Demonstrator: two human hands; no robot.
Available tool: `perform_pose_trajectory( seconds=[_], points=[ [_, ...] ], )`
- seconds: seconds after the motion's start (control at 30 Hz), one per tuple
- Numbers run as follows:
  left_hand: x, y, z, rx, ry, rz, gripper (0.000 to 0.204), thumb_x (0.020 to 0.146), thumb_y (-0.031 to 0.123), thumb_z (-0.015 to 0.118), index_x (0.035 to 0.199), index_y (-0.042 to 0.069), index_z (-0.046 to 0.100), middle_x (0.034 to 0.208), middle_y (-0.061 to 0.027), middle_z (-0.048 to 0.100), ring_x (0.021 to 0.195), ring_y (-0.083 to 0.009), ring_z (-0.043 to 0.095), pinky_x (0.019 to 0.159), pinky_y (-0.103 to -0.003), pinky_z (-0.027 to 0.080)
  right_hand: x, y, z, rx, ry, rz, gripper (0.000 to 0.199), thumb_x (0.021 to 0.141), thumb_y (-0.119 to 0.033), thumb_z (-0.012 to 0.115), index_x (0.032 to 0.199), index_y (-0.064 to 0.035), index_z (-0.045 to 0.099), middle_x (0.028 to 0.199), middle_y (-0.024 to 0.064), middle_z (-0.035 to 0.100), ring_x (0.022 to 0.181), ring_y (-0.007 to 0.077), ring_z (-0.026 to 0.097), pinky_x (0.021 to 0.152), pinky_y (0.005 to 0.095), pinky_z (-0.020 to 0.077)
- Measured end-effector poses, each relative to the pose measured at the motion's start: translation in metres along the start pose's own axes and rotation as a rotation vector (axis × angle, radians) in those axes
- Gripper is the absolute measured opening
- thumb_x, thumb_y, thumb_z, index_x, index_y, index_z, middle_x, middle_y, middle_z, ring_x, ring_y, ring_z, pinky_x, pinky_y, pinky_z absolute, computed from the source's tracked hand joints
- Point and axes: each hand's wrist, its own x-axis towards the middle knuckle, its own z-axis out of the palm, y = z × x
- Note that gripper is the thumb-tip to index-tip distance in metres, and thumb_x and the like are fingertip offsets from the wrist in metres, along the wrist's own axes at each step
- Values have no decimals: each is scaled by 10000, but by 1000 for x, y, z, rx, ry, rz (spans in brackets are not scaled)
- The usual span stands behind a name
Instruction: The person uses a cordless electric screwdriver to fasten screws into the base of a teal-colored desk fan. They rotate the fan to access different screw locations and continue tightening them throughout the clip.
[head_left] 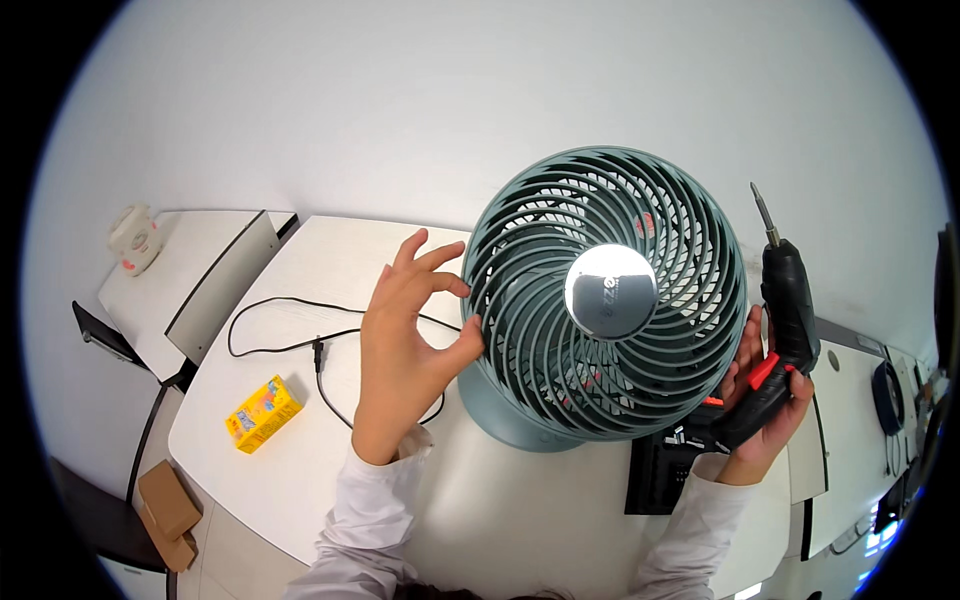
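A dark green desk fan stands on the white table, its round spiral grille and shiny centre cap facing me. My left hand grips the left rim of the grille between thumb and forefinger, the other fingers spread. At the fan's right side, my right hand is closed around a black cordless screwdriver with a red trigger, its bit pointing up. Some of the right fingers reach toward the grille's right edge; whether they touch it is unclear. Below that edge lies an open black tool case, partly hidden by the fan.
A black cable with a plug loops across the table left of the fan. Near it lies a yellow box. A cream-coloured device sits on another table at far left. Cardboard lies on the floor; more tables stand right.
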Motion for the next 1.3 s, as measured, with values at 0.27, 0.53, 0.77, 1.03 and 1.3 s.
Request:
perform_pose_trajectory(
  seconds=[0.27, 0.53, 0.77, 1.03, 1.3],
  points=[
    [-2, -4, 2, 27, 24, -6, 214, 668, 95, 712, 853, 96, 605, 1287, -63, 649, 1371, -344, 446, 1135, -597, 226, 1, 1, -1, -20, -52, 31, 688, 886, -140, 566, 1502, -27, 281, 1484, 111, 448, 1405, 251, 400, 1085, 454, 426],
    [-5, 7, 4, 118, 72, 11, 221, 640, 53, 698, 845, 81, 622, 1229, -64, 685, 1350, -357, 477, 1132, -612, 226, 0, -2, -10, -40, 22, -29, 573, 897, -163, 551, 1444, -62, 410, 1423, 126, 496, 1397, 270, 399, 1055, 477, 464],
    [-15, 38, -8, 276, -44, 1, 260, 655, 70, 704, 907, 84, 645, 1296, -37, 639, 1359, -344, 455, 1116, -599, 267, 5, -6, -8, -134, 29, -85, 594, 894, -134, 574, 1423, 43, 370, 1403, 144, 510, 1387, 283, 412, 1169, 449, 346],
    [-15, 46, -21, 136, -196, 11, 343, 658, 22, 693, 998, 42, 647, 1350, -77, 592, 1375, -378, 421, 1110, -484, 337, 5, -11, -12, -159, 41, -97, 584, 905, -111, 582, 1425, 36, 360, 1418, 151, 488, 1388, 285, 405, 1161, 439, 360],
    [-6, 4, -20, -97, -97, 8, 699, 680, 35, 709, 1339, 58, 475, 1504, -130, 430, 1420, -357, 357, 1135, -460, 296, -5, -9, -5, -50, -79, -114, 594, 945, -234, 632, 1429, -46, 344, 1406, 120, 426, 1297, 300, 455, 870, 416, 562]
  ],
)
